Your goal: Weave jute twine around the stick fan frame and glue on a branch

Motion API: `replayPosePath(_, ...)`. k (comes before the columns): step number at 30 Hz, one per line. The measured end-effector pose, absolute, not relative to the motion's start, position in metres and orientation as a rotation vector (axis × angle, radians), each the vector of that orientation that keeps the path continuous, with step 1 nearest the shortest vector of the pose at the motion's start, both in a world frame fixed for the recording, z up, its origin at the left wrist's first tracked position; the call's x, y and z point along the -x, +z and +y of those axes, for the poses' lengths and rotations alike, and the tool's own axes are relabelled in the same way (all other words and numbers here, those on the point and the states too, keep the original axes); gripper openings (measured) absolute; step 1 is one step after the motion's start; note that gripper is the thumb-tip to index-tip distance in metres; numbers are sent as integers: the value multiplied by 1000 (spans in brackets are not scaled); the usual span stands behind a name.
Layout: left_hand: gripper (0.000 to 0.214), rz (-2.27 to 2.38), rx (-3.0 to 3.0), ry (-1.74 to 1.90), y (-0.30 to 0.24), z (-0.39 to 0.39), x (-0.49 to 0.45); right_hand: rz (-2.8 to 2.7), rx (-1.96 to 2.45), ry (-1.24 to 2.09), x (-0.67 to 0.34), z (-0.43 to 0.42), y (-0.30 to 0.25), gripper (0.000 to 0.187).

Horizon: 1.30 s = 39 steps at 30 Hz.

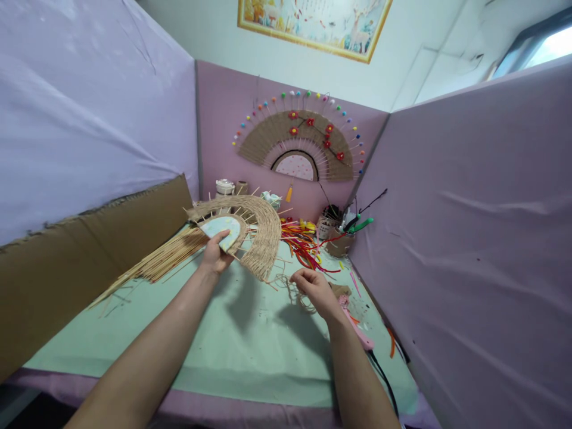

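Note:
My left hand (217, 255) grips a woven fan (264, 238) by its pale half-round centre, thumb on top, and holds it tilted above the table. Twine is woven in a wide arc around thin sticks, whose tips poke out past the outer edge. To the right, my right hand (313, 287) is closed in a pinch on twine (292, 292). Loose loops of that twine hang beneath the fingers, near the fan's lower right end. Both hands are raised over the green tabletop (250, 351), casting shadows on it.
Thin sticks (165, 259) lie bundled at left beside a cardboard strip (111, 238). A pink glue gun (360, 330) with a black cord rests at right. Behind are red and orange pipe cleaners (304, 244) and a tool pot (339, 243). A finished fan (308, 134) hangs on the partition.

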State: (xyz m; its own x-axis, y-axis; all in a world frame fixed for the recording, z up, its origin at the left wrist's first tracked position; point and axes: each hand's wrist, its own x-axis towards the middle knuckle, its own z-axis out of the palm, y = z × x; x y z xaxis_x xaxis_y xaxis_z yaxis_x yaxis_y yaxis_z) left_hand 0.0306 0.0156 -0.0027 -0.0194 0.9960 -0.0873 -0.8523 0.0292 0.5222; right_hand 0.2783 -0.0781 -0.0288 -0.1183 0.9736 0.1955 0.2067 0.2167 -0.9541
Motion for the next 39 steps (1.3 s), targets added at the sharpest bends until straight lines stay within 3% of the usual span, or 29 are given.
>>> replayPosePath(16, 46, 528, -379, 1169, 3, -25, -10, -1065, 1392, 536, -306, -47, -51, 35)
replayPosePath(28, 47, 486, -331, 988, -12, -52, -31, -1189, 1443, 402, -308, -38, -58, 41)
replayPosePath(39, 44, 590, -307, 1176, -14, -39, -31, -1600, 1495, 439, -300, -40, -69, 26)
